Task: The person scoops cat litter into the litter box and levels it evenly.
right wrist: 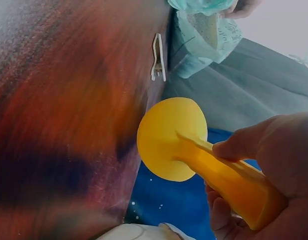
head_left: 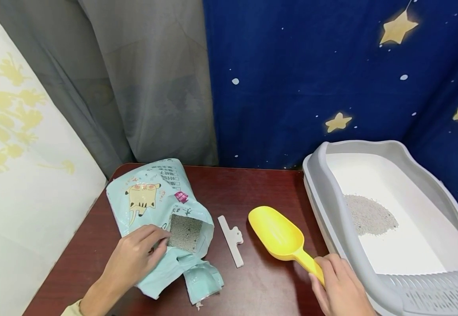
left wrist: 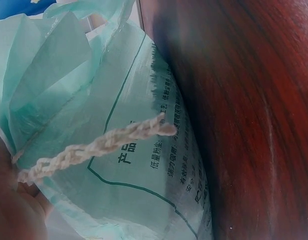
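A light blue-green bag of cat litter [head_left: 177, 175] lies on its side on the left, its torn mouth showing grey granules [head_left: 185, 232]. My left hand [head_left: 135, 254] pinches the near edge of that mouth. In the left wrist view, a twisted string [left wrist: 99, 147] crosses in front of the printed bag. My right hand [head_left: 341, 285] grips the handle of a yellow scoop [head_left: 278, 232], thumb along it in the right wrist view. The scoop's bowl faces up, bare inside, between the bag and a grey-and-white litter box [head_left: 331, 202].
Between bag and scoop lies a white sealing clip [head_left: 230, 241] on the dark red wooden table [head_left: 229, 188]. A patch of grey litter [head_left: 371, 215] covers part of the box floor. A torn bag flap [head_left: 203, 281] hangs near me. Grey and blue curtains [head_left: 268, 87] close off the back.
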{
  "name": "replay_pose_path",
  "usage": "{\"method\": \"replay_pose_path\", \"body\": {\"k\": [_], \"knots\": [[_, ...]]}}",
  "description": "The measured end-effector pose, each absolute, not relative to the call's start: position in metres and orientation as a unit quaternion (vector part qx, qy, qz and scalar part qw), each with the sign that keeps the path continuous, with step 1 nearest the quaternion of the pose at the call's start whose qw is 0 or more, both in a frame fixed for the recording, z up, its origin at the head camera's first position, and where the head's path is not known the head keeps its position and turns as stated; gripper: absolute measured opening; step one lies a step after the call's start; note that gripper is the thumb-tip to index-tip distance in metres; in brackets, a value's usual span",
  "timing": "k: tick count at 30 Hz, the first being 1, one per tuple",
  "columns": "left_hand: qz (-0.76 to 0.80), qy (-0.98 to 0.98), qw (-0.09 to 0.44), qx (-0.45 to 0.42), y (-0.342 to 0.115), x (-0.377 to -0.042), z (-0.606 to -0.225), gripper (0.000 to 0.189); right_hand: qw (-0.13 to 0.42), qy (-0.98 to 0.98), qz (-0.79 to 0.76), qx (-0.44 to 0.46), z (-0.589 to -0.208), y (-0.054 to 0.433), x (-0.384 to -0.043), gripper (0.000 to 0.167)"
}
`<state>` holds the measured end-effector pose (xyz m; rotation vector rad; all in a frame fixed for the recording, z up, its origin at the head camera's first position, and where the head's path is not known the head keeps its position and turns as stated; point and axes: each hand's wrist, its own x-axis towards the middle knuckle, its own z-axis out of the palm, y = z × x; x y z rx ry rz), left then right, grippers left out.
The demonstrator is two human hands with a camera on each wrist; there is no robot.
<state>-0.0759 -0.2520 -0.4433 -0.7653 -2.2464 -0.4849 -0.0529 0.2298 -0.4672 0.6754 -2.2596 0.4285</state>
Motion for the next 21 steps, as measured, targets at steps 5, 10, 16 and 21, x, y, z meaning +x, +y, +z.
{"method": "replay_pose_path", "body": {"k": [5, 10, 16, 21], "knots": [[-0.187, -0.868, 0.352, -0.294, -0.252, -0.076, -0.443, 0.014, 0.368, -0.875, 0.172, 0.265, -0.472, 0.231, -0.055, 0.054], [-0.185, -0.871, 0.348, -0.291, -0.252, -0.075, -0.442, 0.014, 0.371, -0.870, 0.175, 0.272, -0.475, 0.231, -0.057, 0.053], [-0.185, -0.871, 0.348, -0.294, -0.252, -0.076, -0.442, 0.013, 0.359, -0.877, 0.175, 0.268, -0.476, 0.230, -0.057, 0.054], [-0.184, -0.868, 0.351, -0.298, -0.251, -0.076, -0.442, 0.013, 0.350, -0.883, 0.176, 0.259, -0.479, 0.230, -0.056, 0.056]]}}
